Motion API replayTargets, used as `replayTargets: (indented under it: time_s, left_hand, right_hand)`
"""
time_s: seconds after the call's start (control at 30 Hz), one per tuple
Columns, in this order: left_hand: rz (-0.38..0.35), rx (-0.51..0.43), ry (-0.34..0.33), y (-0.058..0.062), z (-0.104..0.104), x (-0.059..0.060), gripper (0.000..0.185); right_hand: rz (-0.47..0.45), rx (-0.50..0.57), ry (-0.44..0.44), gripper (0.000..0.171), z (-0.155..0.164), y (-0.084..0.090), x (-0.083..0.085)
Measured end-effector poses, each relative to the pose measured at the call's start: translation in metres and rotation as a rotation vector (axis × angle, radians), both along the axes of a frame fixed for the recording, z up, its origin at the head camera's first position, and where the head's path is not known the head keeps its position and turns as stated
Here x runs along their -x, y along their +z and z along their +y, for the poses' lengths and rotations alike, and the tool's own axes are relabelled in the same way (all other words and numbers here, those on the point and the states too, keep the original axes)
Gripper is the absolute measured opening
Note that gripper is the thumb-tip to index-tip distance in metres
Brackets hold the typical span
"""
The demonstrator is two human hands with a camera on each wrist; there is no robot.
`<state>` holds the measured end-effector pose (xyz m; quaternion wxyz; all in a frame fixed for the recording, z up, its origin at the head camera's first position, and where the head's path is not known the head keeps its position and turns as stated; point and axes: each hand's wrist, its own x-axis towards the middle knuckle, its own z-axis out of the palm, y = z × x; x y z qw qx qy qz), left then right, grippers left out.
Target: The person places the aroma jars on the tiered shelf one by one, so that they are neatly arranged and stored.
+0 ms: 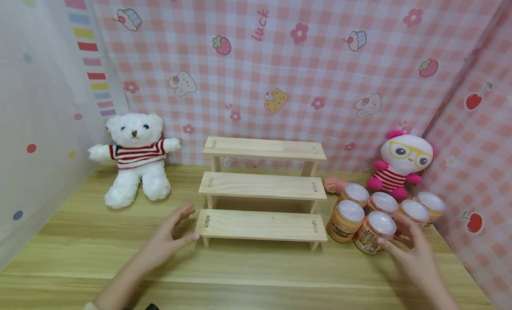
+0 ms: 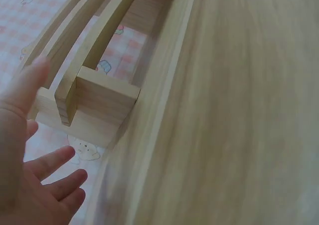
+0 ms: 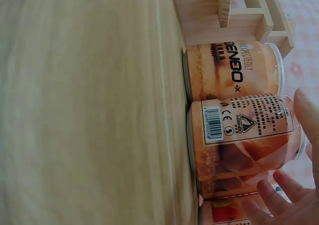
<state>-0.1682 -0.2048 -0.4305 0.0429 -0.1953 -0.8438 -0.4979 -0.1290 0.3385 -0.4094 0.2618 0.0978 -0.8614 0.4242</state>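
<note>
A three-step wooden shelf [image 1: 262, 185] stands in the middle of the table. My left hand [image 1: 182, 225] hovers open by the left end of its lowest step [image 1: 260, 224], fingers spread and holding nothing; the left wrist view shows that hand [image 2: 30, 155] beside the shelf's end [image 2: 99, 100]. Several orange jars with white lids [image 1: 352, 212] cluster right of the shelf. My right hand [image 1: 396, 239] reaches over the nearest jar [image 1: 374, 232], fingers straight. In the right wrist view the fingers [image 3: 284, 200] sit by the lid end of that jar [image 3: 239, 135], not closed round it.
A white teddy bear in a striped jumper [image 1: 134, 159] sits at the back left, a pink plush with yellow glasses [image 1: 400, 165] at the back right. Pink checked cloth [image 1: 280, 70] walls in the back and right. The wooden table [image 1: 248, 274] runs along the front.
</note>
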Motion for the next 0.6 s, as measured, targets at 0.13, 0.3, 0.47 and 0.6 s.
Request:
replayTargets:
  time_s: [0.13, 0.3, 0.47, 0.6]
  left_hand:
    - [0.01, -0.01, -0.021, -0.007, 0.002, 0.001, 0.067]
    - [0.003, 0.019, -0.025, -0.012, 0.005, 0.0, 0.059]
    - [0.0, 0.028, -0.035, -0.014, 0.006, -0.002, 0.058]
    - [0.001, 0.015, -0.026, -0.015, 0.007, -0.002, 0.058]
  right_hand:
    - [-0.02, 0.028, 0.007, 0.071, 0.0, -0.006, 0.001]
    - [-0.043, 0.079, 0.01, 0.072, -0.004, -0.014, 0.002]
    - [-0.049, 0.102, -0.013, 0.074, -0.006, -0.022, 0.003]
    - [-0.05, 0.114, -0.029, 0.075, -0.007, -0.026, 0.004]
